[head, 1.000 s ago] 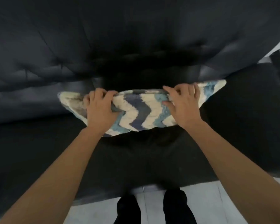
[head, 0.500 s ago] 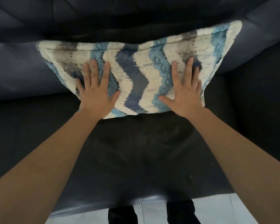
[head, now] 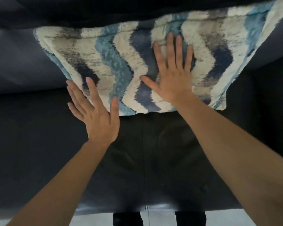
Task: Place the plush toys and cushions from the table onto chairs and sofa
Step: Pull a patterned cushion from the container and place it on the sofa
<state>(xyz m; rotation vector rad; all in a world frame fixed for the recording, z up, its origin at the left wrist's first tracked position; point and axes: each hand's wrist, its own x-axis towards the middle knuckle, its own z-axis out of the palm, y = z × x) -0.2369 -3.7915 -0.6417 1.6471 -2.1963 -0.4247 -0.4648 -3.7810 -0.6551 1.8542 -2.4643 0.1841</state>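
Note:
A cushion [head: 114,62] with white, teal, navy and grey zigzag stripes leans against the backrest of a dark sofa [head: 31,128], its lower edge on the seat. My right hand [head: 173,75] lies flat on the cushion's middle, fingers straight and spread. My left hand [head: 95,110] is open with straight fingers at the cushion's lower left corner; whether it touches the fabric I cannot tell. No plush toys are in view.
The sofa's dark seat [head: 153,152] spreads below the cushion, with a seam down the middle. Its front edge runs across the bottom, above pale floor [head: 158,219] and my dark feet [head: 127,220].
Both hands let go of the cushion's top edge and went flat on its face as it stood up against the backrest. Since then my left hand has slid down to the lower left corner.

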